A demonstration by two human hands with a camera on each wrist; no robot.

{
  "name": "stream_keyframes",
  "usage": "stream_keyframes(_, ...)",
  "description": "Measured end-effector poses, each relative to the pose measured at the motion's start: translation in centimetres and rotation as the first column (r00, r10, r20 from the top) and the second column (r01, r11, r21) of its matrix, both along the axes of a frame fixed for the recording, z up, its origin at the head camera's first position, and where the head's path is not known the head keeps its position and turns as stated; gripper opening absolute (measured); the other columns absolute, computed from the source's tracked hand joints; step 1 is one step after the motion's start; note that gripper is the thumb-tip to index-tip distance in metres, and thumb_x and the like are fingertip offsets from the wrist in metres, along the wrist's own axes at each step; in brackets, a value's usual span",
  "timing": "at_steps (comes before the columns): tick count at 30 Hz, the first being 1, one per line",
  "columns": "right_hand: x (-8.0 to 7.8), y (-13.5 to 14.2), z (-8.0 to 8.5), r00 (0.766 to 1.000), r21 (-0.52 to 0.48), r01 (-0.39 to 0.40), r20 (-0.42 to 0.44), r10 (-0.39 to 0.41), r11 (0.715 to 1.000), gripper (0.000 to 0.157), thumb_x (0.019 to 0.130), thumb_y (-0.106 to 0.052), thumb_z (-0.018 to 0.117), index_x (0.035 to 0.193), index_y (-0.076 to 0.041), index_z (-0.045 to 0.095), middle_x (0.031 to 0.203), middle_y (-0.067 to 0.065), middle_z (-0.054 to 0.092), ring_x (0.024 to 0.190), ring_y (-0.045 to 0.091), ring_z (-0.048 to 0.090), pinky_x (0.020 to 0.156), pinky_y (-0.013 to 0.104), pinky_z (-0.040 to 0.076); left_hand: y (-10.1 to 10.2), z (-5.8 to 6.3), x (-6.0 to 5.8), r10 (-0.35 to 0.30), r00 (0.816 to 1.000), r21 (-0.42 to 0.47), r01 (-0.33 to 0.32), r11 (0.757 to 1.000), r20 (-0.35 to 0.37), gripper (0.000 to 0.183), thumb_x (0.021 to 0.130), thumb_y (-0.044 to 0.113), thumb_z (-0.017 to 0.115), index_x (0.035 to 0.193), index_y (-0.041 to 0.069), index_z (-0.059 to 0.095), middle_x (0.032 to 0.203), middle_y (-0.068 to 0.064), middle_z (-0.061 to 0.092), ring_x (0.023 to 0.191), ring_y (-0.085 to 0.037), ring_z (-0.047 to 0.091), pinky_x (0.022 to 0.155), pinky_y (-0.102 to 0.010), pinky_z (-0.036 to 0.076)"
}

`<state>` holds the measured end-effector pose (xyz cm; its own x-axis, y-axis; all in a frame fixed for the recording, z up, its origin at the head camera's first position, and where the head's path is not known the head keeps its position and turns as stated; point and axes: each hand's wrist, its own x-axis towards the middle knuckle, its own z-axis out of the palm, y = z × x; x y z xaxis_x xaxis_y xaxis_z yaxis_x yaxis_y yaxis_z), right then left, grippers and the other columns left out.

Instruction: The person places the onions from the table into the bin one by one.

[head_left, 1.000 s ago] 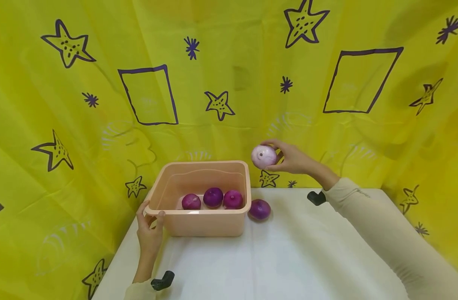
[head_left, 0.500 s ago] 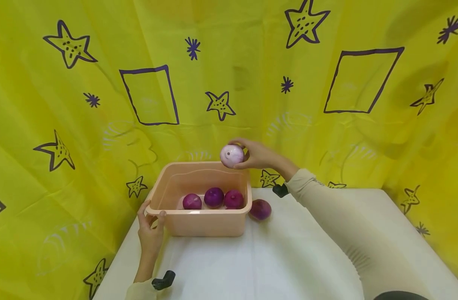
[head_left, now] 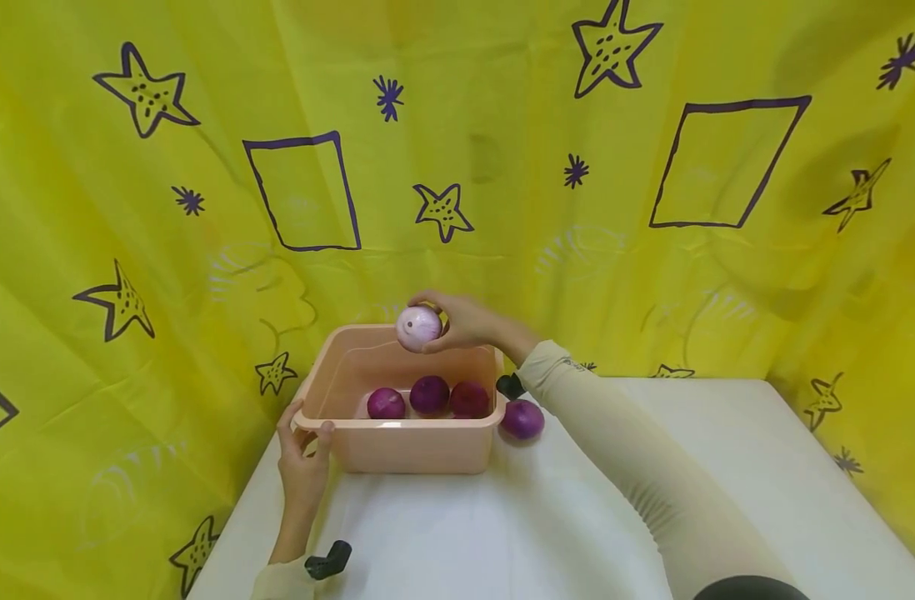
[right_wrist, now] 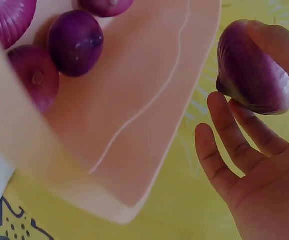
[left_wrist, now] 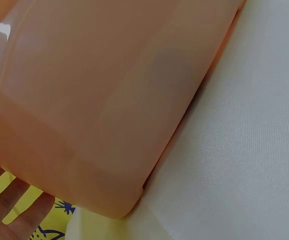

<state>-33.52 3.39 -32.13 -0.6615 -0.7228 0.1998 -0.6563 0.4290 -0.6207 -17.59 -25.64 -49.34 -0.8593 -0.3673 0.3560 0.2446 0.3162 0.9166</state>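
My right hand (head_left: 465,322) holds a pale purple onion (head_left: 418,328) over the back rim of the peach plastic tub (head_left: 408,448). In the right wrist view the thumb and fingers grip that onion (right_wrist: 252,70), whose side shows deep purple. At the tub's front left corner, my left hand (head_left: 303,467) grips the rim, thumb at the front; its fingers (left_wrist: 32,215) show along the tub's wall in the left wrist view. Inside the tub lie several red onions, among them a dark one (head_left: 430,394) and a pinker one (head_left: 386,404).
Another red onion (head_left: 522,419) sits on the white tabletop (head_left: 577,517), close against the tub's right side. A yellow patterned curtain (head_left: 502,125) hangs behind the table and along both sides.
My right hand has carried the pale onion leftward, from right of the tub to above its back rim. The left hand keeps its place on the tub.
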Motion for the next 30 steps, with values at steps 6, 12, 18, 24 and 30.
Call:
stream_keyframes(6, 0.3, -0.8, -0.6, 1.0, 0.019, -0.017, -0.014, 0.017, 1.0, 0.07, 0.082, -0.018, 0.088, 0.142, -0.018, 0.052, 0.129, 0.008, 0.062, 0.108, 0.026, 0.061, 0.093, 0.037, 0.055, 0.2, 0.1, 0.0, 0.014, 1.0, -0.02, -0.014, 1.0, 0.016, 0.068, 0.102, 0.024, 0.065, 0.158, 0.023, 0.027, 0.16, -0.016, 0.04, 0.128, -0.039, 0.054, 0.078, -0.005, 0.048)
stream_keyframes(12, 0.4, -0.9, -0.8, 1.0, 0.029, -0.016, -0.017, 0.017, 0.999, 0.068, 0.082, -0.019, 0.087, 0.14, -0.02, 0.052, 0.127, 0.007, 0.062, 0.108, 0.024, 0.06, 0.095, 0.037, 0.052, 0.8, 1.0, 0.4, 0.019, 0.999, -0.019, -0.018, 1.0, 0.032, 0.066, 0.103, 0.022, 0.062, 0.158, 0.019, 0.026, 0.16, -0.018, 0.038, 0.13, -0.043, 0.052, 0.077, -0.003, 0.046)
stream_keyframes(18, 0.4, -0.9, -1.0, 0.999, 0.062, -0.022, 0.036, 0.02, 0.998, 0.076, 0.084, -0.019, 0.086, 0.149, -0.018, 0.046, 0.136, 0.013, 0.059, 0.117, 0.031, 0.06, 0.101, 0.046, 0.052, 2.0, 3.3, 1.8, 0.006, 1.0, -0.016, -0.006, 1.0, 0.03, 0.063, 0.104, 0.021, 0.06, 0.156, 0.012, 0.026, 0.159, -0.024, 0.037, 0.131, -0.049, 0.05, 0.078, -0.003, 0.045)
stream_keyframes(24, 0.4, -0.9, -1.1, 0.999, 0.084, -0.037, 0.033, 0.035, 0.996, 0.09, 0.085, -0.021, 0.086, 0.159, -0.019, 0.034, 0.158, 0.015, 0.043, 0.139, 0.042, 0.046, 0.11, 0.057, 0.044, 2.0, 3.6, 2.1, -0.003, 0.999, -0.005, 0.003, 1.0, 0.034, 0.064, 0.104, 0.021, 0.06, 0.156, 0.012, 0.026, 0.159, -0.023, 0.037, 0.131, -0.047, 0.049, 0.081, -0.002, 0.044)
stream_keyframes(30, 0.3, -0.9, -1.2, 0.999, 0.092, -0.036, 0.014, 0.035, 0.995, 0.089, 0.086, -0.023, 0.085, 0.16, -0.019, 0.034, 0.162, 0.014, 0.038, 0.142, 0.04, 0.042, 0.113, 0.055, 0.04, 1.8, 3.4, 2.0, 0.0, 1.0, -0.01, 0.001, 1.0, 0.029, 0.062, 0.104, 0.019, 0.06, 0.156, 0.012, 0.027, 0.159, -0.023, 0.038, 0.13, -0.046, 0.05, 0.08, -0.002, 0.045)
